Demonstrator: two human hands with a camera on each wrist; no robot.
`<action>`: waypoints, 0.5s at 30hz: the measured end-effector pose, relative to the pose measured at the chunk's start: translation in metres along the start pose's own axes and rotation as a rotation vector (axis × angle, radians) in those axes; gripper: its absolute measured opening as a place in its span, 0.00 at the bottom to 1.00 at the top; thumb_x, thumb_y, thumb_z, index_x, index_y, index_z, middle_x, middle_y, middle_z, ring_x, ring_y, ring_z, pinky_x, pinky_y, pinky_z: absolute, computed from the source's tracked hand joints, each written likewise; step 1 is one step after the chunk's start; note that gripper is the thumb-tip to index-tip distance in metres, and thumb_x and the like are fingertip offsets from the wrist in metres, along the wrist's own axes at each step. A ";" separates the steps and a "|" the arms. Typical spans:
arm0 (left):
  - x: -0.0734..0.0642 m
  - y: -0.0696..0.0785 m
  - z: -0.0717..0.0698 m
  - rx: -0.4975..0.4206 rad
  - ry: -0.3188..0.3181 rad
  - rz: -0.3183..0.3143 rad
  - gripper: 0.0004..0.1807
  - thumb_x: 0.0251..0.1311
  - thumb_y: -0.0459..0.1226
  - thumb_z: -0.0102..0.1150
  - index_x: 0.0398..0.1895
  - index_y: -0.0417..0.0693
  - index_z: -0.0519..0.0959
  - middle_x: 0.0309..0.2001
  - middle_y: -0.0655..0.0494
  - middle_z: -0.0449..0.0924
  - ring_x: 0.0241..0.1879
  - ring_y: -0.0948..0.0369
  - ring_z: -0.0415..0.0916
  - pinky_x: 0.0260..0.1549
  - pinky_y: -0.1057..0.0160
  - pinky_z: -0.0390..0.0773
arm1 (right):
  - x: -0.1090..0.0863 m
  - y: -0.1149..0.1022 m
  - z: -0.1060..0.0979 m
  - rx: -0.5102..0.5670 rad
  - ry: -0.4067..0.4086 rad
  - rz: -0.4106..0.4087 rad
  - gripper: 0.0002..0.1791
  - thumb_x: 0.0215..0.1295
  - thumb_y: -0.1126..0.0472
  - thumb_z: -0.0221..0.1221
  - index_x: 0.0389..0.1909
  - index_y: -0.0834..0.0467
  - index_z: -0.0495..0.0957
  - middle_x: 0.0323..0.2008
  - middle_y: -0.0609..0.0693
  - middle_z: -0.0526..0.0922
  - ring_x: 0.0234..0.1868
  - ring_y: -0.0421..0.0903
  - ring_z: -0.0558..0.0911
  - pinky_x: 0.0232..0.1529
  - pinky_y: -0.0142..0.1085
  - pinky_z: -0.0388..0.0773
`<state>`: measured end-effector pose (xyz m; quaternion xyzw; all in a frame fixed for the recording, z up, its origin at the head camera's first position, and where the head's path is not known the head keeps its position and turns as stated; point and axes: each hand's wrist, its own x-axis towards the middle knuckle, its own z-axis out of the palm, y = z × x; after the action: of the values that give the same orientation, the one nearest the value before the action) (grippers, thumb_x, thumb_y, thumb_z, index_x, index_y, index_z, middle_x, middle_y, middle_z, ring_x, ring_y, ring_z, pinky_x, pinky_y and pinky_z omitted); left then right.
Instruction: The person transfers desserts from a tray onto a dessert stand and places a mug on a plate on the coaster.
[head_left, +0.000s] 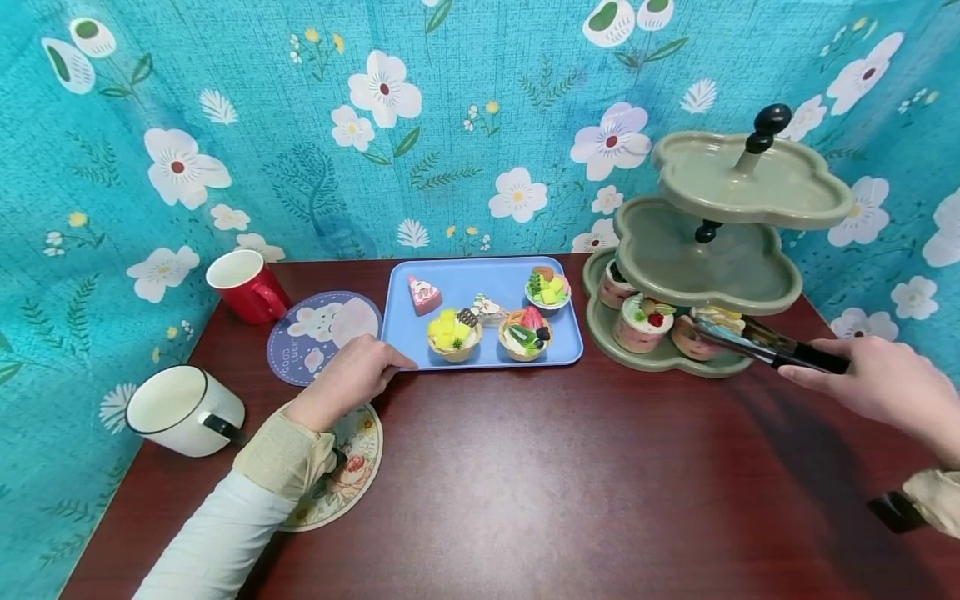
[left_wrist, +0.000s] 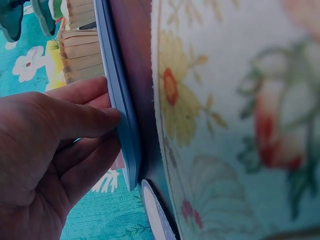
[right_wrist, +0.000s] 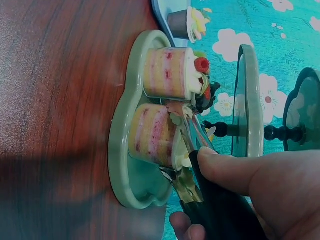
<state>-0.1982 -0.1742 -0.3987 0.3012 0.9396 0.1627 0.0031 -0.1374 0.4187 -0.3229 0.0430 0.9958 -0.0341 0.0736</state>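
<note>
My left hand [head_left: 352,373] pinches the near left corner of a blue tray [head_left: 480,268]; in the left wrist view, thumb and fingers [left_wrist: 92,122] grip its rim. Toy cake slices and filled tarts [head_left: 452,335] lie on the tray. At the right, my right hand [head_left: 888,379] holds black-handled tongs [head_left: 813,357]. Their metal tips straddle the top of a layered cake cup [right_wrist: 152,134], which sits on the bottom tier of a green three-tier stand [head_left: 750,287]. Beside it stands another cake cup [right_wrist: 167,72] topped with a raspberry. A third [head_left: 615,290] is partly hidden behind.
The stand's upper two tiers overhang the cake cups. On the left are a red mug [head_left: 247,287], a white mug [head_left: 183,412], a purple round mat [head_left: 296,337] and a floral round mat [head_left: 356,471] under my left forearm. A flowered cloth [head_left: 450,125] hangs behind.
</note>
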 end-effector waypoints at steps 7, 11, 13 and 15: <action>0.000 0.000 0.000 0.006 -0.001 0.004 0.15 0.59 0.27 0.62 0.43 0.52 0.89 0.41 0.56 0.89 0.37 0.62 0.82 0.41 0.58 0.84 | 0.001 -0.002 0.002 -0.017 0.010 -0.018 0.48 0.59 0.29 0.58 0.55 0.73 0.73 0.29 0.64 0.78 0.25 0.54 0.75 0.23 0.48 0.71; 0.000 0.000 0.000 0.011 0.002 0.005 0.15 0.59 0.26 0.62 0.43 0.53 0.89 0.41 0.57 0.89 0.36 0.63 0.81 0.40 0.58 0.84 | 0.000 -0.004 0.001 -0.027 0.002 -0.013 0.50 0.59 0.28 0.57 0.56 0.73 0.73 0.32 0.67 0.78 0.27 0.56 0.76 0.23 0.49 0.72; 0.000 0.000 0.000 0.015 0.008 0.009 0.15 0.59 0.26 0.62 0.42 0.53 0.89 0.40 0.57 0.89 0.36 0.63 0.81 0.40 0.58 0.83 | -0.001 -0.004 0.002 -0.023 0.000 -0.013 0.50 0.59 0.28 0.57 0.57 0.73 0.72 0.31 0.66 0.78 0.26 0.55 0.76 0.22 0.47 0.71; 0.000 0.000 0.000 0.014 0.012 0.013 0.15 0.59 0.26 0.62 0.42 0.53 0.89 0.40 0.58 0.89 0.36 0.63 0.81 0.40 0.58 0.84 | -0.002 -0.004 0.002 -0.016 -0.005 -0.016 0.50 0.59 0.28 0.58 0.57 0.73 0.72 0.29 0.64 0.78 0.26 0.53 0.75 0.21 0.46 0.71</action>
<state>-0.1977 -0.1742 -0.3990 0.3064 0.9387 0.1580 -0.0055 -0.1356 0.4147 -0.3244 0.0342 0.9962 -0.0270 0.0760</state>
